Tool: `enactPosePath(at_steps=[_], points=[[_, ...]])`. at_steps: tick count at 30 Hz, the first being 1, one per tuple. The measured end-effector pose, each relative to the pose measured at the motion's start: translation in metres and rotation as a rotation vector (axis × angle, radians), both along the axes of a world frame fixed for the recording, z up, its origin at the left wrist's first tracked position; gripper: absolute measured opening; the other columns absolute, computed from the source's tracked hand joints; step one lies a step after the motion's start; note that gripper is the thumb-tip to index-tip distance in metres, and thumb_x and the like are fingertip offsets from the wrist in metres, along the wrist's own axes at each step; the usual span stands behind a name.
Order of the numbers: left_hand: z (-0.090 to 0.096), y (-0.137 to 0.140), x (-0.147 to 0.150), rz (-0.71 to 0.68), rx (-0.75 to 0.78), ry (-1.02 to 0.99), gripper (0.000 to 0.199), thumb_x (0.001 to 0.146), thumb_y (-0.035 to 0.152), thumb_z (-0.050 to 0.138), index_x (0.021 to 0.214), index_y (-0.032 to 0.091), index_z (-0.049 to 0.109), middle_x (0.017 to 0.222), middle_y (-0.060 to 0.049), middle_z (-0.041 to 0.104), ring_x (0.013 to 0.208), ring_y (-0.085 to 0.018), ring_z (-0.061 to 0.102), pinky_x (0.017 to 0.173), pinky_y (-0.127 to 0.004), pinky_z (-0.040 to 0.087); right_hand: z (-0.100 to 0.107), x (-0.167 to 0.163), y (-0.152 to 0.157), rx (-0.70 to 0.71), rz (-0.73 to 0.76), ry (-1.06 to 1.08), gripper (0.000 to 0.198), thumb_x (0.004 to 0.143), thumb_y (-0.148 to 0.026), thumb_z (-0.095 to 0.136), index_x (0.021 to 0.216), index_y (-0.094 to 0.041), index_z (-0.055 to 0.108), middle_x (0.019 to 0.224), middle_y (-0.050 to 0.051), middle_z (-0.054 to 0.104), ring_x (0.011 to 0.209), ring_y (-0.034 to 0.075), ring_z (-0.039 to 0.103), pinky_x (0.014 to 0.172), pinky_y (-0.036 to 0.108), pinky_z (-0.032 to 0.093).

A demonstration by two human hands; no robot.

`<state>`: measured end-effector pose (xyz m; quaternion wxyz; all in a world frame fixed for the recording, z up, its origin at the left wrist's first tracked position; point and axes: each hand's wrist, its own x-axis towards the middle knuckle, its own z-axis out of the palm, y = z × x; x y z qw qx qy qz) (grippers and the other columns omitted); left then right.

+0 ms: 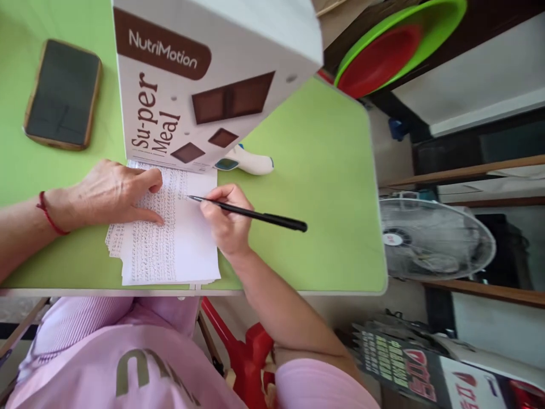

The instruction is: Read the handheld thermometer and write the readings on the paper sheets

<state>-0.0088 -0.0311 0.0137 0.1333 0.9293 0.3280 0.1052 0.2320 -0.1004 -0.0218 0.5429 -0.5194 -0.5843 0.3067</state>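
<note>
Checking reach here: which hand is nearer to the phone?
Left. The left hand rests on the paper stack just below the phone; the right hand, holding the pen, is farther right.

The stack of paper [179, 244] lies on the table [323, 170], at its near edge. The left hand [110, 193] rests on the stack's left part; the right hand [225, 218] sits at its right edge, with the pen [255, 215] tip on the sheet. Behind the stack stands the box [204, 74]. Left of the box lies the phone [63, 94]. The thermometer [249, 162] lies just behind the stack's right corner.
</note>
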Motion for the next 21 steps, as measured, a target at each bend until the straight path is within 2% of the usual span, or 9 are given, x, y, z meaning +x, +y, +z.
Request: enactPosePath(at_steps=[4,7,11,14,19,21], points=[[0.006,-0.005,0.0,-0.027,-0.009,0.095,0.037,0.105,0.055,0.065,0.102,0.018,0.067,0.078,-0.005,0.072,0.057,-0.019,0.055,0.055,-0.031,0.026,0.004,-0.002,-0.008,0.001,-0.001,-0.121,0.009,0.084,-0.029,0.066,0.083,-0.025,0.059,0.06,-0.009,0.053,0.045,0.007,0.036,0.043,0.023,0.032],[0.005,-0.005,-0.002,-0.05,-0.024,0.091,0.045,0.11,0.059,0.056,0.112,0.016,0.069,0.084,-0.008,0.076,0.059,-0.022,0.06,0.054,-0.032,0.026,0.004,-0.002,-0.011,0.02,0.03,-0.128,0.011,0.088,-0.03,0.066,0.083,-0.025,0.058,0.063,-0.007,0.056,0.047,0.008,0.041,0.045,0.024,0.034],[0.002,-0.002,-0.002,-0.081,-0.003,0.107,0.051,0.107,0.062,0.064,0.124,0.015,0.07,0.095,-0.01,0.079,0.071,-0.027,0.07,0.055,-0.033,0.028,0.001,-0.003,-0.011,0.049,-0.011,-0.112,0.015,0.09,-0.032,0.064,0.08,-0.025,0.056,0.062,-0.006,0.056,0.05,0.009,0.047,0.048,0.024,0.039],[0.0,0.002,-0.002,-0.122,0.061,0.134,0.056,0.101,0.066,0.072,0.124,0.016,0.073,0.099,-0.01,0.078,0.077,-0.029,0.073,0.056,-0.034,0.033,0.004,-0.003,-0.01,-0.015,-0.059,-0.092,0.01,0.089,-0.033,0.064,0.085,-0.024,0.062,0.064,-0.006,0.06,0.049,0.009,0.048,0.047,0.024,0.038],[0.001,0.006,-0.001,-0.135,0.082,0.145,0.056,0.1,0.063,0.076,0.127,0.015,0.077,0.097,-0.012,0.074,0.083,-0.032,0.074,0.062,-0.035,0.043,0.023,0.0,-0.007,-0.199,0.053,-0.099,0.007,0.08,-0.028,0.067,0.083,-0.023,0.065,0.064,-0.006,0.061,0.051,0.009,0.05,0.049,0.023,0.04],[0.001,0.007,-0.001,-0.137,0.07,0.135,0.054,0.1,0.061,0.077,0.126,0.014,0.078,0.099,-0.013,0.074,0.087,-0.034,0.074,0.065,-0.036,0.046,0.025,-0.004,-0.006,-0.217,0.044,-0.11,0.008,0.079,-0.029,0.067,0.082,-0.023,0.063,0.065,-0.006,0.061,0.052,0.009,0.049,0.049,0.023,0.041]])
